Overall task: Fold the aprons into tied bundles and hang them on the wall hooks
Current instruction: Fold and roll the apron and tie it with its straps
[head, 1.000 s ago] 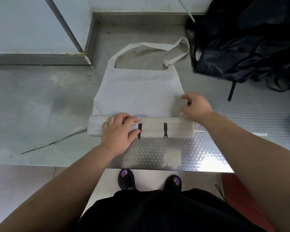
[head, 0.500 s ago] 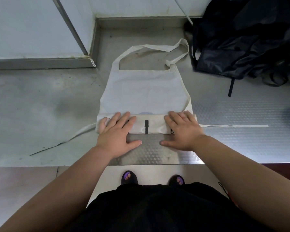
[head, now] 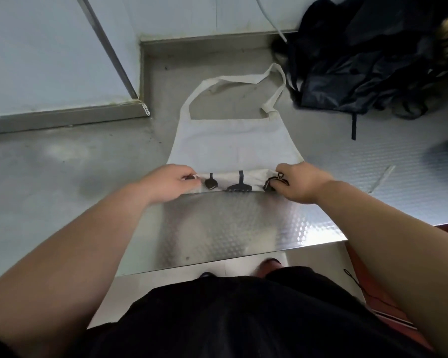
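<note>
Progress: palms were flat half a second ago, now left hand (head: 171,183) and right hand (head: 304,182) each pinch an end of the rolled edge of the cream cloth apron (head: 233,140) on the dull steel counter (head: 62,182). Looks like another turn's coming, with the bib still to roll.

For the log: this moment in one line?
step: rolling apron | left hand: pinching roll | right hand: pinching roll | neck loop: flat
</note>
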`<state>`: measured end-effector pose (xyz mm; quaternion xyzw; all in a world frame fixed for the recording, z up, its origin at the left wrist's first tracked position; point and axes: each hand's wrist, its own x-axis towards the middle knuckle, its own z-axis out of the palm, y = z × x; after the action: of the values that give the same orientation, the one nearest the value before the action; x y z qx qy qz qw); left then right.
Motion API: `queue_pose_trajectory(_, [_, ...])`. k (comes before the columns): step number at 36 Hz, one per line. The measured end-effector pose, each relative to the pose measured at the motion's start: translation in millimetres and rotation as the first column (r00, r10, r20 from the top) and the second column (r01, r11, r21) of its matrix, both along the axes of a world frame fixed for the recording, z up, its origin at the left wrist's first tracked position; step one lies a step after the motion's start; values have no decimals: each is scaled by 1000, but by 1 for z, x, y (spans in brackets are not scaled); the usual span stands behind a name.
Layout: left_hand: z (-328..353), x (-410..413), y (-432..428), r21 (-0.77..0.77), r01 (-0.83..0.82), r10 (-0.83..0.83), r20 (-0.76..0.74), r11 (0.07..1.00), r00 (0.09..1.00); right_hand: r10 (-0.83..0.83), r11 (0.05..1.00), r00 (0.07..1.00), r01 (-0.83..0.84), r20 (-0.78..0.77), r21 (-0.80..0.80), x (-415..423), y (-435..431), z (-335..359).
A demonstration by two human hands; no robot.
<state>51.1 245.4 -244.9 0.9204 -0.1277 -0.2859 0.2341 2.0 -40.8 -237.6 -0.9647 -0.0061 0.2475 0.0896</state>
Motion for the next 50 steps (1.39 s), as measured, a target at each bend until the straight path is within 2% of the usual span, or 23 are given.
queue_pose_trajectory(3, [-8,7,1,26,-74,74,2,997,997,-74,996,997,74,-2,-52,4,1,0])
queue_pose_trajectory(6, [-14,14,1,105,-155,142,125,982,982,-24,980,998,36,63,-195,13,1,-4])
queue_pose_trajectory(9, [-20,17,-2,345,-82,-34,318,935,947,75,955,990,-36,123,-295,23,5,-12])
queue_pose_trajectory(11, [-27,12,-7,348,26,-195,462,937,865,157,950,976,-108,148,-291,24,8,-15])
queue_pose_trajectory(14, [-38,1,-15,268,199,-318,541,943,779,186,962,975,-157,118,-225,18,12,-24])
queue_pose_trajectory(18, [-38,-9,-29,145,121,-165,354,982,921,150,987,985,-143,89,-77,16,4,-34])
queue_pose_trajectory(22, [-40,-12,-42,300,158,-222,192,941,956,264,961,964,-261,25,-97,24,-6,-37])
queue_pose_trajectory(27, [-34,-7,-45,240,57,-125,279,969,952,222,973,960,-229,171,23,38,-10,-33])
queue_pose_trajectory(29, [-31,5,-45,211,58,-121,298,976,947,258,965,948,-264,184,6,54,-13,-23])
queue_pose_trajectory(31, [-25,20,-42,155,99,-137,259,983,956,300,953,950,-302,90,14,73,-14,-12])
queue_pose_trajectory(33, [-14,37,-38,84,120,-131,135,989,982,281,957,959,-277,-31,83,90,-15,-4])
queue_pose_trajectory(35, [-6,54,-35,87,117,-117,-13,989,993,247,966,962,-235,-118,110,101,-18,-4])
queue_pose_trajectory(37, [-4,65,-34,123,114,-105,-73,986,992,209,977,963,-200,-168,69,109,-23,-7])
queue_pose_trajectory(39, [-8,70,-34,204,84,-77,-40,975,996,186,981,968,-192,-169,-20,114,-25,-10])
queue_pose_trajectory(42, [-15,64,-39,394,25,-62,80,919,995,218,966,973,-226,-74,-129,115,-24,-13])
queue_pose_trajectory(46, [-18,52,-55,535,-4,-182,295,845,938,299,931,951,-273,76,-242,110,-21,-20])
queue_pose_trajectory(48, [-18,47,-54,532,-17,-173,305,846,937,356,912,923,-308,148,-272,104,-18,-26])
queue_pose_trajectory(50, [-17,49,-49,516,-24,-112,230,856,967,379,910,899,-318,220,-266,99,-14,-33])
